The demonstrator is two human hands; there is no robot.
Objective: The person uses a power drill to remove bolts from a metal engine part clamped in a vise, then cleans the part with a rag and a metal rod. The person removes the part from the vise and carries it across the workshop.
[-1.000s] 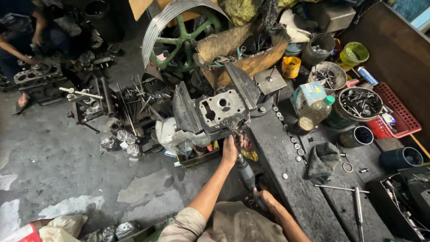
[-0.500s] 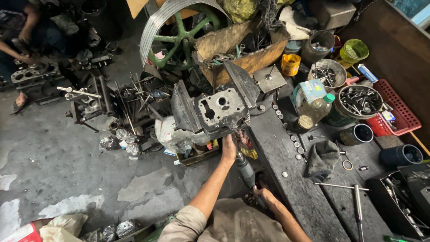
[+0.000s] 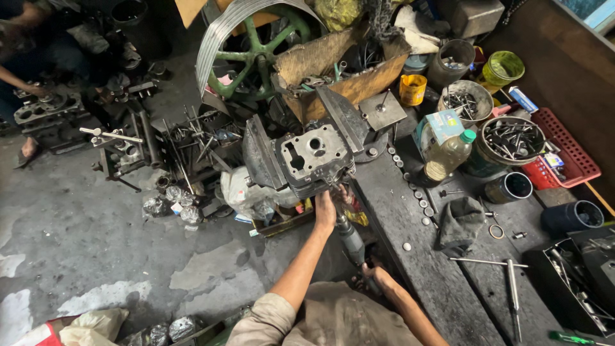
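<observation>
A grey metal engine cylinder head [image 3: 312, 156] is clamped between the jaws of a large bench vise [image 3: 259, 154] at the workbench's edge. My left hand [image 3: 325, 208] is up against the underside of the cylinder head, fingers around the front of a slim grey power tool [image 3: 350, 238] that points up at it. My right hand [image 3: 377, 277] grips the tool's rear end, lower and closer to my body. The tool's tip is hidden behind my left hand.
The dark workbench [image 3: 410, 275] carries an oil bottle [image 3: 448, 156], tubs of bolts [image 3: 512, 140], a red basket [image 3: 570, 154], a rag [image 3: 458, 221] and long rods [image 3: 512, 291]. A green-spoked flywheel [image 3: 250, 45] stands behind the vise. Another person [image 3: 25, 70] works on engine parts at far left.
Hardly anything has changed: both hands keep the tool against the cylinder head, and the view has shifted very slightly.
</observation>
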